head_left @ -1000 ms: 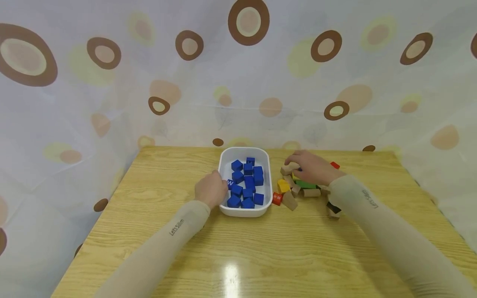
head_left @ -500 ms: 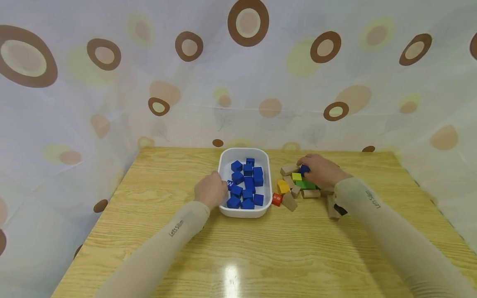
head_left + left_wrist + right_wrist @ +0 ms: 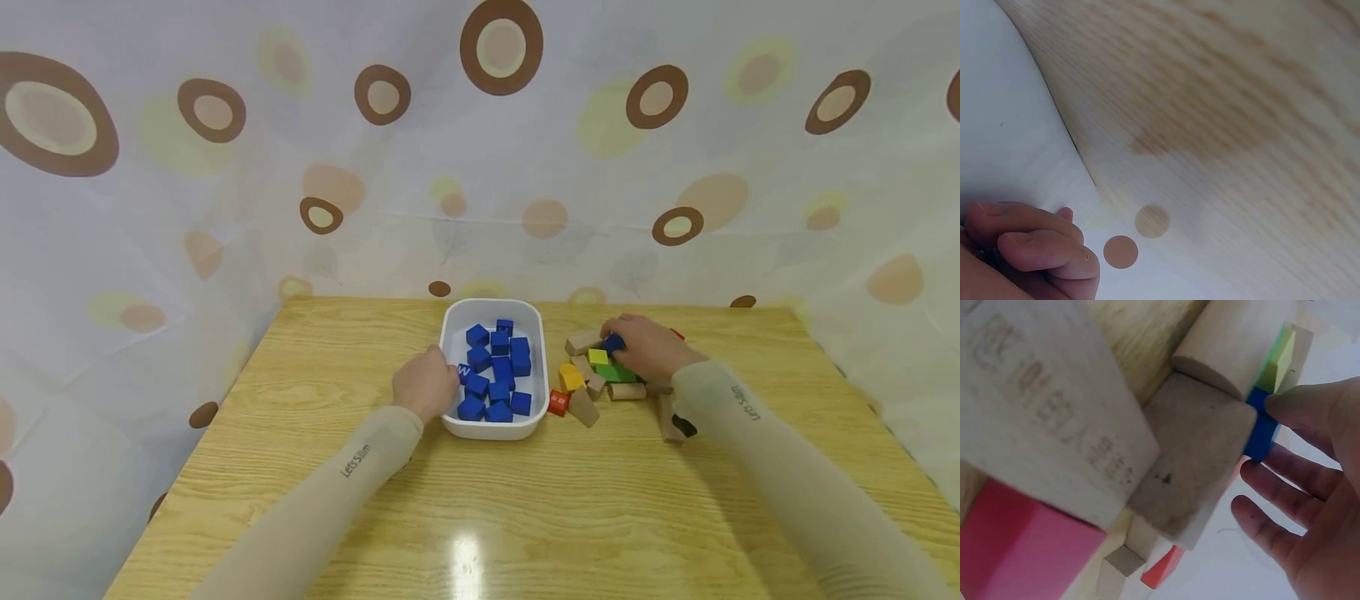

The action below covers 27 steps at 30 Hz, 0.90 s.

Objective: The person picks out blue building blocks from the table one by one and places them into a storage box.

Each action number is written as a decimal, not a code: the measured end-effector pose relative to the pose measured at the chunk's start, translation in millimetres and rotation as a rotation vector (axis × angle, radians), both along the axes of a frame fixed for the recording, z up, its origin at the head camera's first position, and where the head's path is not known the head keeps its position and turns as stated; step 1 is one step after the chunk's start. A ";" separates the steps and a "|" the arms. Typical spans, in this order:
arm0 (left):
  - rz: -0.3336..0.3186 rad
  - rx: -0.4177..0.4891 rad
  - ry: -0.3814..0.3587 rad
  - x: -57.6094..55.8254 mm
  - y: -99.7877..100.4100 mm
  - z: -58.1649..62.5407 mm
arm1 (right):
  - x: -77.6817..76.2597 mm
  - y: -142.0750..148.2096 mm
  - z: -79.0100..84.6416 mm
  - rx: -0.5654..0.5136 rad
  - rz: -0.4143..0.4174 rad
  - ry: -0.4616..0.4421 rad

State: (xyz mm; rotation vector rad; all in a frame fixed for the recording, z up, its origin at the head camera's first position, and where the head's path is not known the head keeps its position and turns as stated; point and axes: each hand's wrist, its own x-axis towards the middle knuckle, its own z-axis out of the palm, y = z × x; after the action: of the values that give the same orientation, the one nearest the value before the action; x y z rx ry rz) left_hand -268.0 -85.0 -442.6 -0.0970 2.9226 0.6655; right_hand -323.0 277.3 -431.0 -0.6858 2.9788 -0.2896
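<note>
My left hand (image 3: pixel 425 385) is at the left rim of a white plastic tub (image 3: pixel 491 429) and grips it. In the left wrist view the fingers of that hand (image 3: pixel 1047 256) are curled. Many blue wooden blocks lie inside the tub, one marked with a white W (image 3: pixel 463 372). Over the mixed pile to the right, my right hand (image 3: pixel 647 346) pinches a blue block (image 3: pixel 613 342). The right wrist view has the thumb of the right hand (image 3: pixel 1316 481) on one side of the blue block (image 3: pixel 1262 428), fingertips at its other side.
Around the right hand lie a yellow block (image 3: pixel 597 357), a green block (image 3: pixel 617 373), an orange block (image 3: pixel 572 378), a red block (image 3: pixel 558 402) and several plain wooden pieces (image 3: pixel 583 407). A black block (image 3: pixel 683 425) is partly under the right sleeve. Patterned cloth (image 3: pixel 480 183) hangs behind the table.
The right hand has shifted right from the plain block at the pile's left and now pinches the blue block. The left hand and tub have stayed in place.
</note>
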 end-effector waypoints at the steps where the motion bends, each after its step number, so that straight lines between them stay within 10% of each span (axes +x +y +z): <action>1: 0.000 -0.004 0.004 -0.3 -0.2 -0.3 | -0.6 0.2 -0.4 0.000 0.001 0.006; 27: 0.016 0.022 0.001 -0.3 -0.8 -0.9 | 22.0 -51.7 43.0 -0.020 0.086 0.176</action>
State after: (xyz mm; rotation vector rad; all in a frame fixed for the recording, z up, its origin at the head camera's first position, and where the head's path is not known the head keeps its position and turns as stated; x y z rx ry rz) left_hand -268.4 -85.8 -443.5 -0.1174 2.9178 0.6998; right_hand -301.0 225.5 -387.9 -0.8830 3.1028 -0.2666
